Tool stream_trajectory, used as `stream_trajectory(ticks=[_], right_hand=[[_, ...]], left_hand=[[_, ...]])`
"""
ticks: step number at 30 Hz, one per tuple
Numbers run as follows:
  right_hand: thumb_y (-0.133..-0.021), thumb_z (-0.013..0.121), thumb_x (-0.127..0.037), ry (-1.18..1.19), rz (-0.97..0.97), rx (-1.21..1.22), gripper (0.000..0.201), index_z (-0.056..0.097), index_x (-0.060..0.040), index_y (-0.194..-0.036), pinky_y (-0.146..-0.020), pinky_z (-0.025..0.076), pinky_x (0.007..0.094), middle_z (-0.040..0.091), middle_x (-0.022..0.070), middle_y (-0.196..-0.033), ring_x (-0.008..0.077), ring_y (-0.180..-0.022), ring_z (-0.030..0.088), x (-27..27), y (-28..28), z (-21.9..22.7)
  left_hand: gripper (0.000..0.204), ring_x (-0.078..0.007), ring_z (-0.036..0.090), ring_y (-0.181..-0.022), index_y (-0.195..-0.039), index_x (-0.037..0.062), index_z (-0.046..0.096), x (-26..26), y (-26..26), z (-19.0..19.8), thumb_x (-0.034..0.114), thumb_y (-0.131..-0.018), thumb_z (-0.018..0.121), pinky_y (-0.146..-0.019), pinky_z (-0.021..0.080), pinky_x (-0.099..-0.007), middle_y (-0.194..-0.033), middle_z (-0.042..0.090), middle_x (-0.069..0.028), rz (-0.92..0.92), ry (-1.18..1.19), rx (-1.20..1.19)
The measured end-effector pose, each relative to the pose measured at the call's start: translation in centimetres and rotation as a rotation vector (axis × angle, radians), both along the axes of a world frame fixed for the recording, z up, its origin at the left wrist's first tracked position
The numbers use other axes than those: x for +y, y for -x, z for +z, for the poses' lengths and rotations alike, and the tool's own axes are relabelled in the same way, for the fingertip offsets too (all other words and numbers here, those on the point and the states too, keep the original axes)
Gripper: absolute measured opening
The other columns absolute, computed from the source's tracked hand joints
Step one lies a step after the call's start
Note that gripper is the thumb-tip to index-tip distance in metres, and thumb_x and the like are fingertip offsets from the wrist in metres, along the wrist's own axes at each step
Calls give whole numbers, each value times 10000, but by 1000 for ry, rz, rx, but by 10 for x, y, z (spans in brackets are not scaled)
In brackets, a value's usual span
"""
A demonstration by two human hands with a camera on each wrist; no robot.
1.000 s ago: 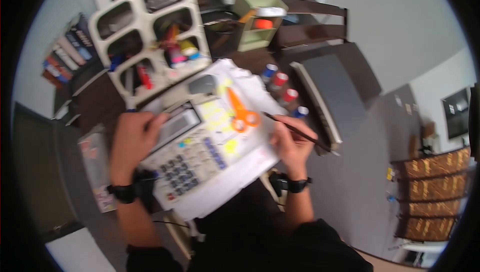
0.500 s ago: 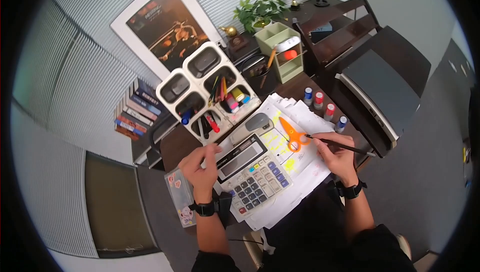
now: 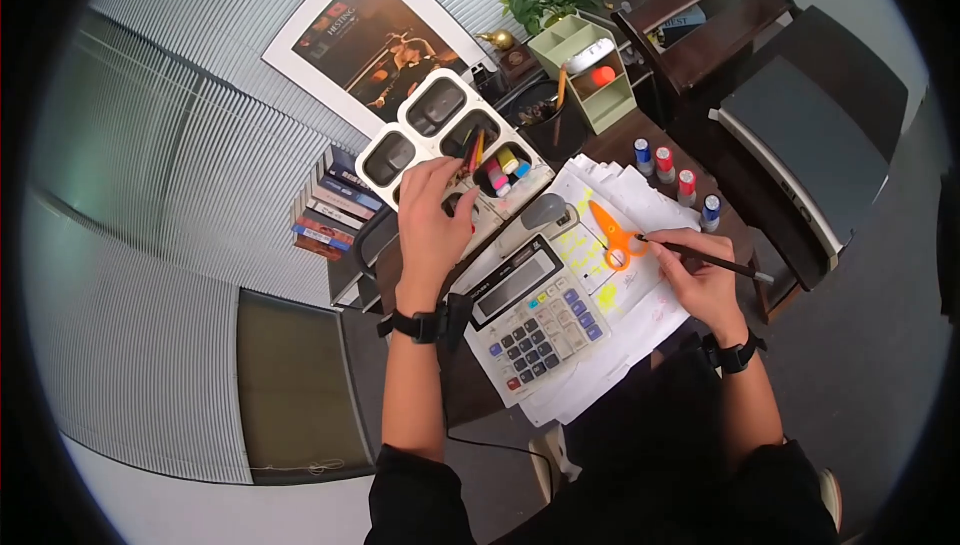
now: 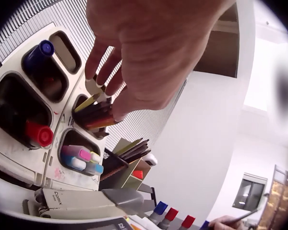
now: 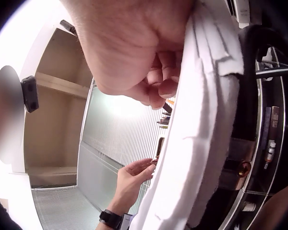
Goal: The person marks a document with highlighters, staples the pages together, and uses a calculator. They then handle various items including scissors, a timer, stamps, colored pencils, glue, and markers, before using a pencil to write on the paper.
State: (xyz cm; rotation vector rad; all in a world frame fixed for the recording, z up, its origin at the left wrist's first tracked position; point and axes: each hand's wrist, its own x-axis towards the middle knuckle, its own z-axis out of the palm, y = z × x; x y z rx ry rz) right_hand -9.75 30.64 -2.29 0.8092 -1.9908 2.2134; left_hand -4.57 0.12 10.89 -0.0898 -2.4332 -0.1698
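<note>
Up from the corner of the calculator (image 3: 537,325), where it hangs half a second ago, the left hand (image 3: 430,230) is now over the white desk organizer (image 3: 525,191). Its fingers are bent and spread, the thumb apart from them, around the tops of the coloured pencils (image 4: 93,115) standing in one compartment. Whether the fingertips touch the pencils I cannot tell.

Meanwhile the right hand (image 3: 708,295) still pinches a slim black pencil (image 3: 735,266) between thumb and fingers. This pencil slants across the hand, its tip just beside the handle of the orange scissors (image 3: 607,223); I cannot tell whether the two touch. The scissors lie on loose papers (image 3: 650,300) marked with yellow, next to the calculator, which also rests on the sheets.

In the compartment beside the coloured pencils sit several highlighters (image 4: 77,152); a red pen (image 4: 38,133) and a blue pen (image 4: 38,53) stand in two others. Near the organizer's lower edge lies a white and grey stapler (image 4: 77,201). Four small bottles (image 3: 686,188) with blue and red caps stand in a row past the papers, between them and a dark printer (image 3: 810,115). Behind the organizer leans a framed poster (image 3: 385,40).
</note>
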Motion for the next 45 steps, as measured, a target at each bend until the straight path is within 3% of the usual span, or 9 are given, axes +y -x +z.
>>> stream_trajectory(ticks=[4,8,9,12,14,18,22,28,45], right_hand=[[-887,707,5,9,15,33,145,758,-1,-1022,-622,511,224,758,80,-873,90,-651,632,2,0,3],[-881,713,-1,29,20,51,145,759,-6,-1019,-618,518,228,765,89,-900,97,-650,641,4,1,1],[-890,709,8,45,0,95,122,757,11,-1003,-573,482,233,732,69,-800,88,-603,610,2,2,1],[-881,714,-6,29,41,21,140,760,-7,-1014,-609,514,228,766,96,-897,100,-648,650,6,1,1],[-881,715,-5,49,29,30,139,760,-6,-1012,-607,513,228,765,98,-896,100,-650,651,5,2,-1],[-879,715,-2,46,16,58,134,760,-3,-1006,-605,512,227,765,101,-895,98,-652,653,5,1,1],[-879,712,3,33,21,44,132,761,-3,-1001,-606,513,228,766,100,-893,100,-653,653,6,-1,0],[-877,716,4,55,33,-10,151,770,-6,-1017,-612,491,228,764,82,-866,80,-646,614,4,-1,-4],[-884,715,-1,37,36,-35,160,769,-2,-1034,-594,453,217,727,61,-777,64,-616,547,4,-2,-3]], left_hand=[[381,-345,595,-1049,-1105,-10,678,1,24,-11,45,-749,803,-929,490,-412,-1120,657,-134,-9,107,29],[177,-329,600,-1010,-945,-25,718,-2,41,-17,28,-783,767,-881,507,-415,-1038,668,-138,7,122,71],[78,-314,638,-953,-882,-11,730,-1,42,-16,21,-814,750,-829,519,-397,-962,703,-121,12,144,137],[105,-336,630,-915,-901,-7,732,4,35,-2,-3,-796,741,-839,515,-399,-903,697,-124,21,82,272],[100,-269,663,-827,-933,-2,745,5,23,12,25,-837,745,-788,523,-353,-874,720,-108,36,117,331],[184,-102,660,-793,-1018,-59,733,0,-7,42,109,-942,724,-725,512,-242,-902,739,-85,118,-533,435],[210,-153,683,-833,-1061,-84,695,1,-31,60,109,-983,670,-774,563,-274,-973,721,-135,-127,-825,462],[253,-201,657,-976,-1129,-81,641,8,-57,68,148,-1027,600,-881,557,-325,-1066,665,-147,-375,-902,329],[256,-290,663,-1107,-1233,-63,627,23,-68,75,56,-1012,579,-1010,518,-390,-1163,690,-237,-551,-868,191]])
